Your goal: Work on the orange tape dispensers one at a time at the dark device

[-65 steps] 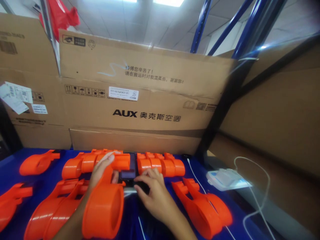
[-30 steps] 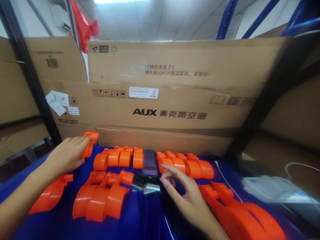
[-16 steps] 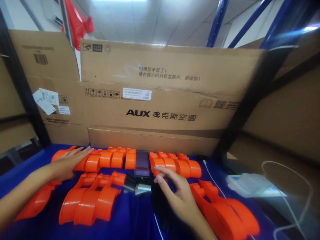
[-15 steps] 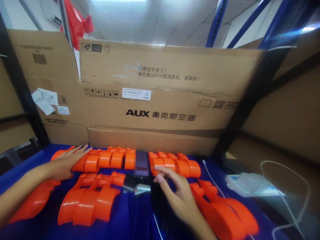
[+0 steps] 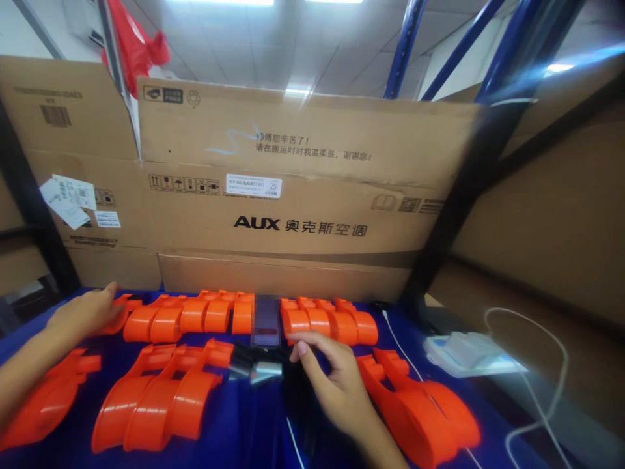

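At the left end of the back row, my left hand (image 5: 83,319) is closed around an orange curved plastic piece (image 5: 117,318); the hand's own back hides most of its fingers. My right hand (image 5: 334,378) hovers right of centre with thumb and index finger bent toward each other, a small gap between the tips. No held thing shows in it. Just left of it lie a dark, phone-like flat object (image 5: 267,319) and a shiny silver piece (image 5: 266,372) among black parts. More orange curved pieces (image 5: 163,319) line the back, and three overlap in front (image 5: 151,404).
A tall cardboard panel (image 5: 293,260) closes off the back of the blue surface (image 5: 244,430). Orange pieces (image 5: 424,417) lie at the front right, another (image 5: 43,404) at the front left. A white cable (image 5: 561,365) loops near a clear plastic case (image 5: 469,352). A dark post (image 5: 439,241) stands right.
My left hand has moved left from lying spread over the back row to closing on its leftmost orange piece. My right hand has stayed nearly still. The whole view has shifted slightly.
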Demonstrator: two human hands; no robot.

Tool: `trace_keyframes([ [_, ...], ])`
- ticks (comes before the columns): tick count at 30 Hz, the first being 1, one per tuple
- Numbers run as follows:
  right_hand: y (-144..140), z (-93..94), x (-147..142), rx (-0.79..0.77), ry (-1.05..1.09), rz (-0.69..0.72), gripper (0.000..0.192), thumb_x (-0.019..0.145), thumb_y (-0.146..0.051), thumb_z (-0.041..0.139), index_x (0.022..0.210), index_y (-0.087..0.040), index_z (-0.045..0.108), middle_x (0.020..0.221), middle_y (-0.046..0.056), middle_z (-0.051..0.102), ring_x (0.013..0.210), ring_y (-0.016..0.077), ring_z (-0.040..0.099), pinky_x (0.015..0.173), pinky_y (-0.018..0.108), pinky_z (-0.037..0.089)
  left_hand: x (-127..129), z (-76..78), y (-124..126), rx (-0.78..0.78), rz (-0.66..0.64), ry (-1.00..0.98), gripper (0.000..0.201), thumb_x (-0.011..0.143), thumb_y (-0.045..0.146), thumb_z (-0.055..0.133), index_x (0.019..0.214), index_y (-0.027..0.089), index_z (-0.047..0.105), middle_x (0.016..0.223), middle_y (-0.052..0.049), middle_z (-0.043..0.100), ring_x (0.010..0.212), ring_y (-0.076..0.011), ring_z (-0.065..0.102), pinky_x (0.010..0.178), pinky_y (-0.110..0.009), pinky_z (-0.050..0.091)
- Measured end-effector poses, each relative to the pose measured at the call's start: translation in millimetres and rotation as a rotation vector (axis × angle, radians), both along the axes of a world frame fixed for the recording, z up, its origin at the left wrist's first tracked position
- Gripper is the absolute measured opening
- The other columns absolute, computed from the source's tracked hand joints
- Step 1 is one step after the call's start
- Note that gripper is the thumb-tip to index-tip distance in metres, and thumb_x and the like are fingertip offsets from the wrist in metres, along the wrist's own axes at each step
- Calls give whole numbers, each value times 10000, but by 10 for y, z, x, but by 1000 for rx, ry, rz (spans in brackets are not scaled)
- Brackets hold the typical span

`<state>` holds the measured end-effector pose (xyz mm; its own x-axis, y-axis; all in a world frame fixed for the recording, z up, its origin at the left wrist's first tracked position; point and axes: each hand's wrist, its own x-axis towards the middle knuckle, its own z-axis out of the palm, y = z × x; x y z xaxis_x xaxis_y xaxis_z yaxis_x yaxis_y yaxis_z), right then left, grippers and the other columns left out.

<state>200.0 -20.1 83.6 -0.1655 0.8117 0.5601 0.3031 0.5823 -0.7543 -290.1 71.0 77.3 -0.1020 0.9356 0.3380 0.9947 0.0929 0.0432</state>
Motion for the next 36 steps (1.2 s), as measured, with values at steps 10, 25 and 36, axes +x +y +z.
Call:
trace_keyframes([
  [10, -50, -62, -46, 77, -17, -28, 187, 977, -264, 568, 1069, -221, 724, 810, 31, 705, 723, 177, 655, 692, 288, 517, 1073, 862, -581, 453, 24, 177, 420, 960, 512, 452, 1154, 192, 641, 1046, -35, 655, 783, -234, 703, 579, -232, 442],
  [25, 103, -141, -115, -179, 326, -112, 275, 932, -448, 632, 895, -178, 664, 717, 11, 636, 628, 151, 573, 616, 243, 490, 2976, 209, -1104, 524, -742, -502, 415, 761, 308, 769, 1151, 261, 636, 991, -64, 645, 855, -251, 677, 759, -382, 563],
  [36, 28, -117, -151, -238, 305, -16, 284, 951, -406, 603, 912, -154, 727, 758, 29, 647, 702, 166, 564, 651, 235, 472, 3013, 58, -851, -12, -577, -1379, 549, 838, 455, 697, 1347, 277, 592, 1131, -87, 706, 1020, -289, 667, 887, -408, 527],
])
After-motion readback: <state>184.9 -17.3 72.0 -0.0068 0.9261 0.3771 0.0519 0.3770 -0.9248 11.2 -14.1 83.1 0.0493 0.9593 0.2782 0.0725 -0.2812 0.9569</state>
